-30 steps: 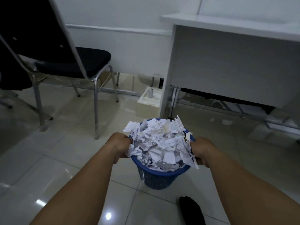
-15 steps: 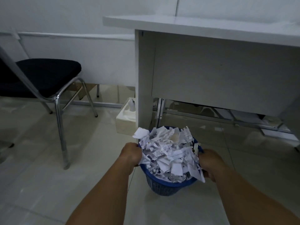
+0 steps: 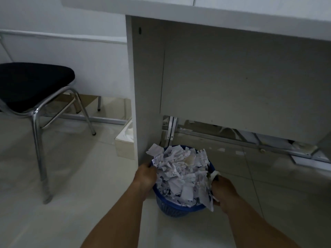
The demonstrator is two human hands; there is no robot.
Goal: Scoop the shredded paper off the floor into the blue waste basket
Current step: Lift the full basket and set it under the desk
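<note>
Nearest to us, our bare forearms reach forward and down, and both hands clasp opposite sides of the round blue plastic lattice-walled waste basket (image 3: 172, 211): our left hand (image 3: 146, 176) curls over the rim on the left, our right hand (image 3: 223, 188) grips the rim on the right with a few strips trapped under its fingers. The white shredded paper (image 3: 180, 174) sits heaped well above the rim, some pieces hanging over the edge. We judge the load light, soft and loose, so it will spill at any tilt or jolt; the stiff rim, held level on two sides as now, looks the best place to hold. Whether the basket rests on the floor or hangs just above it, we cannot tell. Below it lies the glossy pale tiled floor (image 3: 89, 194), probably slippery. Just beyond the basket stands the side panel of a white laminate desk (image 3: 232, 77), with a small beige box (image 3: 124, 147) beside it, a black-cushioned chrome-legged chair (image 3: 32, 83) farther left, and a white wall (image 3: 80, 15) behind.
</note>
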